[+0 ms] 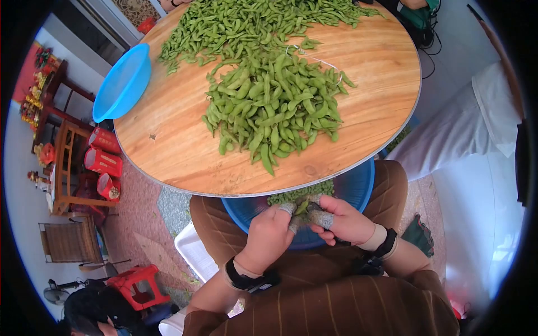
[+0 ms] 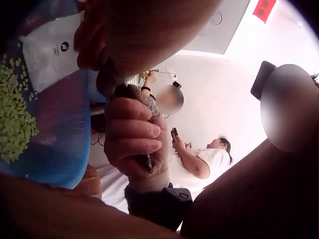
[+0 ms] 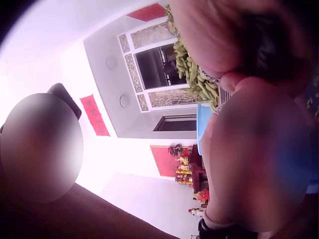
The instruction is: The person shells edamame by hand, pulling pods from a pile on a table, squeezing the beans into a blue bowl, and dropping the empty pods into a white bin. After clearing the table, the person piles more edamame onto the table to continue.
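Light-blue basin (image 1: 122,83), green pods (image 1: 274,103), brown-striped clothing (image 1: 336,299)

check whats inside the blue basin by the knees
The basin holds shelled green beans; what lies under them, or beneath the tabletop, left hand and right hand, is hidden.

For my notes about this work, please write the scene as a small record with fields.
surface: round wooden table
on table: near pile of whole pods, larger heap behind
left hand: pinches a green pod
right hand: pinches the same pod
below hands: blue basin with shelled beans
table's left edge: light-blue bowl
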Available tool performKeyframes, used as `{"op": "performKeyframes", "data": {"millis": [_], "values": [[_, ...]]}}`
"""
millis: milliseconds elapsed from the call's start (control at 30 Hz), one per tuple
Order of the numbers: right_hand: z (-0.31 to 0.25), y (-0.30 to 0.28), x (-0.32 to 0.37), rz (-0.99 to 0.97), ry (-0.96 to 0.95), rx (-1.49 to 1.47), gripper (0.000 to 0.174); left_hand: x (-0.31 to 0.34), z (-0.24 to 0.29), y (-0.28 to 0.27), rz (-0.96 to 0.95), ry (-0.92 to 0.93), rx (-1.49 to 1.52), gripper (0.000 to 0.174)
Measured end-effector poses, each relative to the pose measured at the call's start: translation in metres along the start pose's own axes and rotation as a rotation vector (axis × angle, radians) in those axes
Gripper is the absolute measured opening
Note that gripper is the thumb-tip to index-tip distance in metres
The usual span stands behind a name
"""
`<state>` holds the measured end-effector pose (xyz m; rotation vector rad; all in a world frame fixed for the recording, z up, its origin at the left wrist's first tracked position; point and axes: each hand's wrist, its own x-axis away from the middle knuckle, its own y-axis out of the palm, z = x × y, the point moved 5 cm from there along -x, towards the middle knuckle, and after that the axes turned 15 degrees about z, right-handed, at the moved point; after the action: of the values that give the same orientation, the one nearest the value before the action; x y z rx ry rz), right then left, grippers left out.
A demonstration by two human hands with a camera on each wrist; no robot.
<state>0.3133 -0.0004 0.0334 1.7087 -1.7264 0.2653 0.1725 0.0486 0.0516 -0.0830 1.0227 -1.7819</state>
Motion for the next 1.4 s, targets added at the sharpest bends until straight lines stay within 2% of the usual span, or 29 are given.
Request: {"op": "performKeyframes", "data": {"millis": [33, 67, 233, 267, 333, 367, 400, 433, 500, 567, 633, 767, 833, 900, 1033, 1233, 1300, 1400], "values": [[0.0, 0.001, -0.002, -0.002, 0.002, -0.001, 0.015, 0.0, 0.006, -0.003, 0.079, 0.156, -0.152, 0.014], [0.0, 0.001, -0.004, 0.011, -0.013, 0.027, 0.014, 0.0, 0.006, -0.004, 0.077, 0.156, -0.153, 0.014], [-0.001, -0.002, -0.004, -0.031, -0.046, 0.042, 0.015, 0.007, -0.018, 0.011, -0.223, -0.901, 0.733, 0.013], [-0.003, -0.002, -0.002, -0.05, -0.075, 0.041, 0.013, 0.007, -0.021, 0.01, -0.227, -0.905, 0.733, 0.013], [-0.004, -0.004, -0.001, -0.069, -0.102, 0.044, 0.012, 0.014, -0.027, 0.017, -0.236, -1.21, 1.168, 0.014], [-0.002, -0.011, -0.003, 0.026, -0.159, 0.174, 0.013, 0.016, -0.03, 0.02, -0.236, -1.211, 1.169, 0.014], [-0.001, -0.017, -0.005, 0.12, -0.215, 0.304, 0.015, 0.018, -0.033, 0.023, -0.247, -1.071, 0.981, 0.014], [0.003, -0.017, -0.007, 0.119, -0.215, 0.305, 0.015, 0.017, -0.033, 0.023, -0.255, -0.928, 0.795, 0.014], [-0.022, -0.017, 0.003, 0.476, -0.947, 0.766, 0.025, 0.016, -0.026, 0.025, -0.274, -0.882, 0.776, 0.016], [-0.028, -0.012, 0.003, 0.455, -0.96, 0.851, 0.029, 0.013, -0.017, 0.024, -0.295, -0.836, 0.759, 0.019], [-0.028, -0.012, 0.0, 0.433, -0.971, 0.935, 0.032, 0.007, -0.007, 0.021, -0.349, -0.654, 0.663, 0.026], [-0.017, -0.016, -0.009, 0.357, -0.943, 1.047, 0.026, 0.01, -0.007, 0.023, -0.403, -0.658, 0.65, 0.029], [-0.012, -0.014, -0.008, 0.337, -0.901, 1.09, 0.025, 0.009, -0.003, 0.021, -0.368, -0.458, 0.531, 0.03], [-0.013, -0.01, -0.004, 0.404, -0.975, 1.056, 0.025, 0.009, -0.002, 0.022, -0.367, -0.522, 0.554, 0.029], [-0.011, -0.014, -0.01, 0.363, -0.952, 1.058, 0.025, 0.012, -0.012, 0.023, -0.411, -0.699, 0.604, 0.029], [-0.001, 0.001, -0.012, 0.419, -1.021, 1.123, 0.022, 0.022, -0.023, 0.025, -0.424, -0.695, 0.534, 0.025], [0.003, 0.002, -0.015, 0.38, -1.017, 1.159, 0.03, 0.026, -0.024, 0.024, -0.419, -0.713, 0.569, 0.025], [0.008, -0.003, -0.021, 0.32, -0.989, 1.15, 0.026, 0.026, -0.028, 0.02, -0.432, -0.744, 0.62, 0.025]]}}
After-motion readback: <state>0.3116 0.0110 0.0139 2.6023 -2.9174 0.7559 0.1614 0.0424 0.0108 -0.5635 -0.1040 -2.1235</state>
